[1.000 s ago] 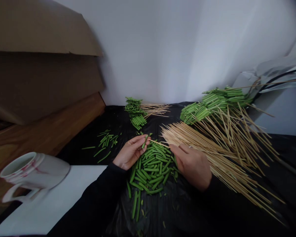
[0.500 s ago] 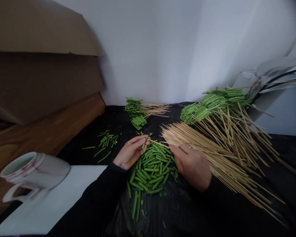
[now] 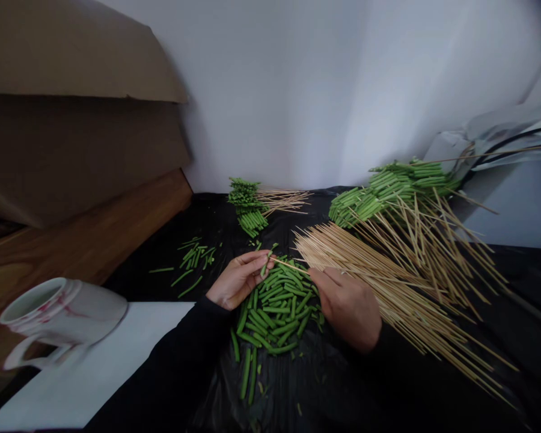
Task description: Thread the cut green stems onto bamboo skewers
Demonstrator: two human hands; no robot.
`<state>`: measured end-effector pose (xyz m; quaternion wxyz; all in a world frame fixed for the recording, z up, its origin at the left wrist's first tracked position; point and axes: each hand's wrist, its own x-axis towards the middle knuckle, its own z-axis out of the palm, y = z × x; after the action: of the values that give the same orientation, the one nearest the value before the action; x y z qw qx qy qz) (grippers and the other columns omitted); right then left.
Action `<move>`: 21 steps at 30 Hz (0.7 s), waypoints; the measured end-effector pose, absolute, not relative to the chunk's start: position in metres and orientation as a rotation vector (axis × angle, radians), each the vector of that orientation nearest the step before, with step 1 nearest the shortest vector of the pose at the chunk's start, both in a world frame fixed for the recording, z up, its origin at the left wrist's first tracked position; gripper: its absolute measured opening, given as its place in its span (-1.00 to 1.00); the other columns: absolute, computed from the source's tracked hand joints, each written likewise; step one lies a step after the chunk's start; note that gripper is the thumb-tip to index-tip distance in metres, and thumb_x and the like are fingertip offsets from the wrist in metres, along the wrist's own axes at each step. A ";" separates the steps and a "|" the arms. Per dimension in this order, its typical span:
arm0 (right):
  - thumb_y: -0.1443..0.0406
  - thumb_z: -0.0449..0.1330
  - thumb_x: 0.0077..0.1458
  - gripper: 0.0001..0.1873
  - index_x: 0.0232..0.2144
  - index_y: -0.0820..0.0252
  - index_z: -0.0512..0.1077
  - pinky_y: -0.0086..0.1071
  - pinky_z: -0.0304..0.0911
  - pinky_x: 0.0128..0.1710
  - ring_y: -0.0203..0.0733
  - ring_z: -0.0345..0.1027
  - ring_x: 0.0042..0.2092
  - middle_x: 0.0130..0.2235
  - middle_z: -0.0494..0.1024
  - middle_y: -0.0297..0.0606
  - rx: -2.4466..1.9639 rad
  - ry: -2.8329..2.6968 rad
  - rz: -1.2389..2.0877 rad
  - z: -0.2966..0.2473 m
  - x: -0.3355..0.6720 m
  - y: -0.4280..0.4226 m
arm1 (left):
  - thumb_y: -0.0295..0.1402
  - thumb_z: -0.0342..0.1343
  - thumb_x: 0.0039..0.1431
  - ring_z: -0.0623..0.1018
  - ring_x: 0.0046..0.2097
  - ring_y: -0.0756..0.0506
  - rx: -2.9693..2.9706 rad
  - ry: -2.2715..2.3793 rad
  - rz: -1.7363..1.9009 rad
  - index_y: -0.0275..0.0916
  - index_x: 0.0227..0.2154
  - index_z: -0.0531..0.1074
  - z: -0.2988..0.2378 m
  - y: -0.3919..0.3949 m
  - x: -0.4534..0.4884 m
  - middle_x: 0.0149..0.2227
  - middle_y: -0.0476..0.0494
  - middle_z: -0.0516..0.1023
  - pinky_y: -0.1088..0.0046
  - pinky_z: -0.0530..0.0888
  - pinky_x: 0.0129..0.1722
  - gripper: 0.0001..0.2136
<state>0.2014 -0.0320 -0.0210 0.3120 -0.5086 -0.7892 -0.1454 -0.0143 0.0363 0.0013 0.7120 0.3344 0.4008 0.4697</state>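
Between the thumb and fingers of my left hand [image 3: 240, 278] is a short piece of green bean [image 3: 265, 263]. My right hand [image 3: 348, 307] is closed on a thin bamboo skewer [image 3: 289, 264], which points left and meets the bean at my left fingertips. Whether its tip has gone into the bean is too small to tell. Beneath both hands lies a loose pile of cut green beans [image 3: 277, 313]. A large heap of bare bamboo skewers [image 3: 365, 258] spreads just beyond and to the right of my right hand.
Skewered beans lie in a small stack [image 3: 247, 207] by the wall and a larger stack [image 3: 397, 186] at right. Scattered thin beans [image 3: 196, 255] are on the black plastic sheet [image 3: 162, 288]. A mug [image 3: 85, 313] rests on white paper [image 3: 148, 337] at left, below a cardboard box [image 3: 81, 132].
My right hand has shifted slightly left and down, bringing the skewer a little nearer my left hand. The left hand stays almost in place with the bean.
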 end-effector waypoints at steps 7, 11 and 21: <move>0.42 -0.03 0.22 -0.71 -0.20 0.18 0.49 -0.36 -0.06 -0.44 -0.29 0.21 -0.45 -0.45 0.43 -0.31 -1.352 -2.097 -0.326 -0.022 0.199 -0.033 | -0.54 0.36 -0.07 0.58 -0.35 0.03 0.791 0.886 1.058 -0.38 -0.35 0.60 -0.001 0.036 -0.014 -0.34 -0.21 0.65 0.61 0.50 -0.33 -0.83; 0.43 -0.03 0.22 -0.71 -0.21 0.20 0.48 -0.37 -0.04 -0.42 -0.29 0.24 -0.43 -0.43 0.45 -0.31 -1.368 -2.091 -0.267 -0.024 0.198 -0.033 | -0.54 0.36 -0.07 0.58 -0.35 0.03 0.787 0.889 1.058 -0.38 -0.34 0.60 -0.002 0.036 -0.013 -0.35 -0.20 0.65 0.61 0.50 -0.34 -0.83; 0.43 -0.03 0.23 -0.71 -0.21 0.22 0.49 -0.38 -0.01 -0.42 -0.30 0.23 -0.43 -0.42 0.46 -0.29 -1.308 -2.059 -0.326 -0.019 0.196 -0.032 | -0.51 0.34 -0.03 0.55 -0.36 0.04 0.787 0.860 1.055 -0.36 -0.35 0.57 0.004 0.033 -0.013 -0.37 -0.16 0.61 0.59 0.48 -0.34 -0.85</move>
<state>0.1962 -0.0325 -0.0194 0.3339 -0.5009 -0.7886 -0.1249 -0.0126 0.0332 0.0043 0.7067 0.3544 0.3869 0.4746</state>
